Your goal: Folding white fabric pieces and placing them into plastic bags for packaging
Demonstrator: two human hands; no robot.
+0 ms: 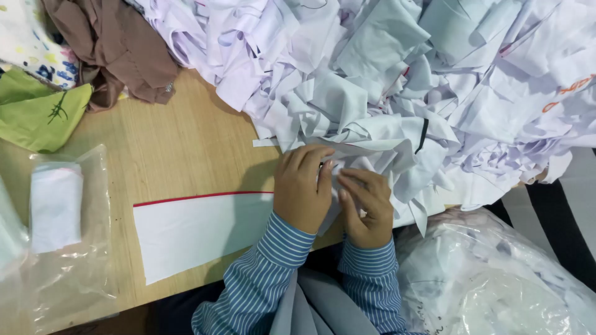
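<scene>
We see both hands meeting at the near edge of a big heap of white fabric scraps [397,87] that covers most of the far right of the wooden table [167,149]. The left hand [303,186] lies palm down, fingers curled over the end of a flat white fabric strip [198,232] with a thin red edge — the strip stretches away to the left across the table, and the hand presses on it where it meets the heap. The right hand [367,208] sits just beside the left, touching it, its fingers bent and pinching a fold of white cloth at the foot of the pile; what exactly lies between the fingertips we cannot tell. Both wrists wear blue striped sleeves [273,273].

To the left lies a clear plastic bag [68,260] holding a folded white piece. Further back sit a green cloth [37,115] and a crumpled brown cloth [118,49]. At the lower right — beside the person's lap — rests a large clear bag of white fabric [496,279].
</scene>
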